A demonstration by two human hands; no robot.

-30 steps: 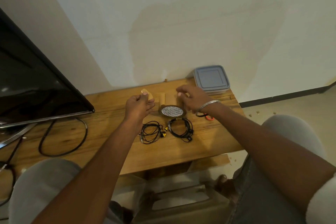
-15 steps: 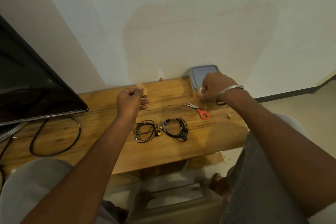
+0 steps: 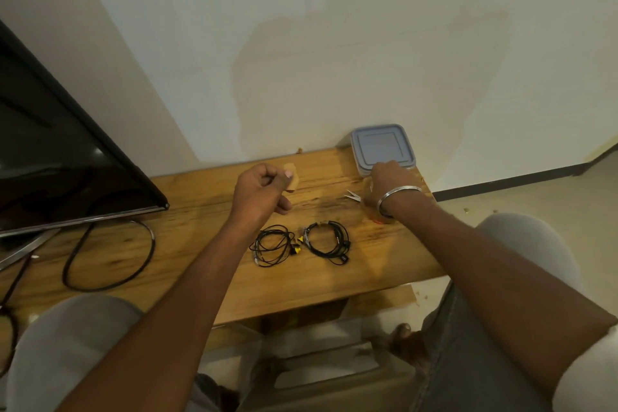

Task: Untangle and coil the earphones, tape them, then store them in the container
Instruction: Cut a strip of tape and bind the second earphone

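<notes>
Wooden table [image 3: 200, 244] set against a wall. A tape strip [image 3: 291, 179] is pinched in the left hand [image 3: 261, 194] and held raised, presumably to keep the adhesive clear. The right hand [image 3: 384, 184] is placed over the scissors [image 3: 352, 196] beside the lidded container [image 3: 381, 149]; its grip cannot be told. The coiled earphones [image 3: 296, 244] are laid mid-table.

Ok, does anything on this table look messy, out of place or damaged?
Nothing looks spilled or damaged. Only the left earphone coil is looser than the right earphone coil, its loops splayed unevenly; the left hand pinches a tape piece.
</notes>
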